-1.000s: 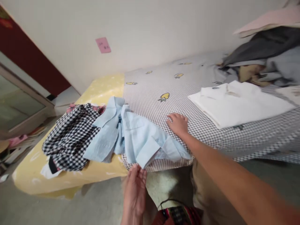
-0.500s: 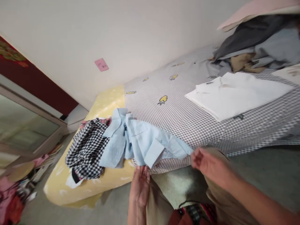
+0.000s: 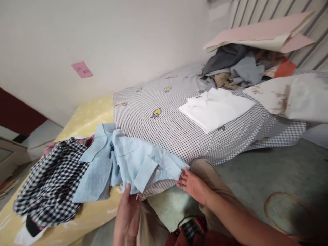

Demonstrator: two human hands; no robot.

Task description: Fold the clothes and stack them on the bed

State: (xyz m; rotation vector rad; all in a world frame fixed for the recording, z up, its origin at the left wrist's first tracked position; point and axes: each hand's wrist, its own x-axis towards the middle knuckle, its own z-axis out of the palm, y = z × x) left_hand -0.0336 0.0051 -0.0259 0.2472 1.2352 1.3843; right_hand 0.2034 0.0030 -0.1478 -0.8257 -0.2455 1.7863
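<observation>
A crumpled light blue shirt [image 3: 128,162] lies at the near edge of the bed, half on the checked sheet [image 3: 164,126] and half on the yellow mattress [image 3: 87,119]. My left hand [image 3: 128,213] reaches up under the shirt's lower hem, thumb and fingers pinching the cloth. My right hand [image 3: 193,184] holds the shirt's right corner at the bed edge, fingers curled on the fabric. Left of the blue shirt lies a black-and-white checked garment [image 3: 51,181].
A folded white shirt [image 3: 215,107] rests on the sheet further back. Behind it sits a heap of grey and tan clothes [image 3: 230,68] under pink boards [image 3: 261,32]. A white pillow [image 3: 289,97] lies right. My knees are near the bed; a round hoop [image 3: 284,212] is on the floor.
My right hand left the sheet, drew back to the bed edge and took the shirt's right corner. My left hand rose onto the hem. The view swung right.
</observation>
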